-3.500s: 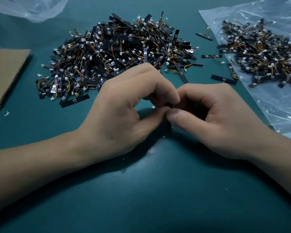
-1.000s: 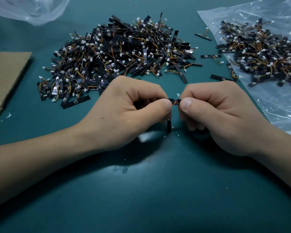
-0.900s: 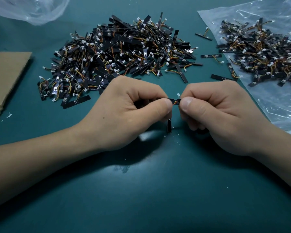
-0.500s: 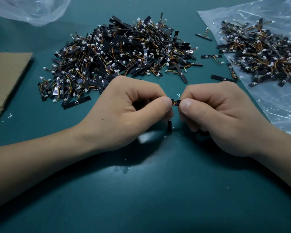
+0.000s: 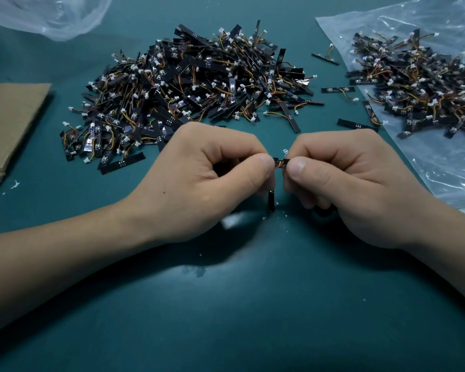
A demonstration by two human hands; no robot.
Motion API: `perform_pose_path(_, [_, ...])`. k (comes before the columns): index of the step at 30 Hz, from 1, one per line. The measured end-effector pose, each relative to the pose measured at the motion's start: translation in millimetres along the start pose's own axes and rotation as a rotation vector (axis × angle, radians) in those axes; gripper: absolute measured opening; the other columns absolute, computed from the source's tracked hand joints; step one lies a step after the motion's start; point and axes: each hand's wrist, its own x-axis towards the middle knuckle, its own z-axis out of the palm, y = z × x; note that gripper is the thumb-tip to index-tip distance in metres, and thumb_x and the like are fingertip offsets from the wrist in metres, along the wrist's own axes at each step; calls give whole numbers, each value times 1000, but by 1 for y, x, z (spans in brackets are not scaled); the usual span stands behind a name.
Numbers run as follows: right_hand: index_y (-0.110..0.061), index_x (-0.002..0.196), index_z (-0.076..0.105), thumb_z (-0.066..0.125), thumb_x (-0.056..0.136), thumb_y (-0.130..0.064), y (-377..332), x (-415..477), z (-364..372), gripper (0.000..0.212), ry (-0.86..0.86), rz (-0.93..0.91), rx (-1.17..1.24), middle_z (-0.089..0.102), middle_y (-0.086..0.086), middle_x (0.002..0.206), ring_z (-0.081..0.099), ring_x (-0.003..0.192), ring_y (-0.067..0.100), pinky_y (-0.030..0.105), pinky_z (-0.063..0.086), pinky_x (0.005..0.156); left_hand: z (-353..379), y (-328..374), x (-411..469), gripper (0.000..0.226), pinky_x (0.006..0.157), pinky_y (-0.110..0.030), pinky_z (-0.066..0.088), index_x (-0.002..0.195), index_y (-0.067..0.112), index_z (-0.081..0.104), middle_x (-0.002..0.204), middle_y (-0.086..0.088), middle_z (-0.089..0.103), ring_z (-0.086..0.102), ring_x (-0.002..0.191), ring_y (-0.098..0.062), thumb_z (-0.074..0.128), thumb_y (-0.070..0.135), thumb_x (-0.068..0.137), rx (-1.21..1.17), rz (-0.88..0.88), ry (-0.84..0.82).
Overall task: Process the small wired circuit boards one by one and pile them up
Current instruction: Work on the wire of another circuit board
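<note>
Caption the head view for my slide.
Left hand and right hand pinch one board; large pile behind, smaller pile on bag.

glossy plastic bag (image 5: 440,167), matt cardbd (image 5: 8,116), smooth mat (image 5: 226,318)

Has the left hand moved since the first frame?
Yes. The left hand has drawn back toward the person, away from the big pile of boards.

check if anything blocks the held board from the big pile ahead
Nothing visible does. Both the left hand and right hand pinch the board, and only bare table lies between it and the big pile.
</note>
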Motion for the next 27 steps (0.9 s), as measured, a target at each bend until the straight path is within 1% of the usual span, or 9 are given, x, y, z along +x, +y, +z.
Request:
perform_pose_path(3, [-26,67,59,54,95,-19,1,0,-1,29,3,-9,-16,58,-2,56,51,49,10,18,39,52,1,0,0,27,51,-22,38,73,16,75,56,1,58,52,52,-18,60,16,96,10,-5,-8])
perform_pose_path(6, [-24,70,59,50,93,-28,0,-3,-1,25,17,-57,-10,58,0,58,52,48,13,20,40,50,1,0,1,27,50,-27,39,75,18,75,56,1,58,53,52,-19,59,18,96,4,-13,-11])
perform_pose_path(10, [-22,68,56,47,93,-28,1,-5,-1,27,32,-111,-115,53,6,54,47,50,19,28,37,51,1,2,0,27,51,-23,38,74,16,75,57,2,58,51,52,-14,59,16,96,20,5,-43])
perform_pose_path(14, [-26,71,57,49,95,-28,0,-3,0,26,4,-90,-96,58,1,57,51,51,14,19,37,53,0,1,-2,27,48,-29,37,70,16,71,55,1,56,50,50,-19,60,14,94,14,44,-30])
perform_pose_path(17, [-29,70,57,53,97,-25,0,-2,1,28,-27,-72,-86,59,-2,58,55,51,13,16,38,54,-1,1,-3,28,49,-23,36,68,14,69,55,-2,56,48,49,-13,57,18,92,19,68,0])
perform_pose_path(20, [-22,69,57,48,95,-29,1,-3,0,28,-12,-99,-100,58,1,57,54,50,15,21,39,52,1,-1,0,26,49,-29,39,74,15,72,57,-2,60,52,51,-18,58,16,95,46,19,-14])
perform_pose_path(22, [-16,68,57,47,94,-29,3,-3,-2,31,6,-108,-111,55,4,55,51,49,17,27,40,50,2,-1,1,25,53,-32,43,80,17,73,62,0,63,57,56,-22,56,18,98,61,7,-36])
perform_pose_path(25, [-16,66,56,46,93,-28,4,-4,-3,31,7,-101,-127,55,4,54,53,48,14,27,40,49,0,1,-1,23,57,-19,42,81,20,71,65,12,62,58,59,-11,57,17,99,51,46,-63])
perform_pose_path(27, [-16,67,56,46,93,-29,4,-4,-2,31,-14,-97,-117,57,4,55,57,48,11,25,40,49,-1,1,-2,24,57,-19,41,80,18,72,65,9,63,57,59,-11,58,20,98,34,62,-62])
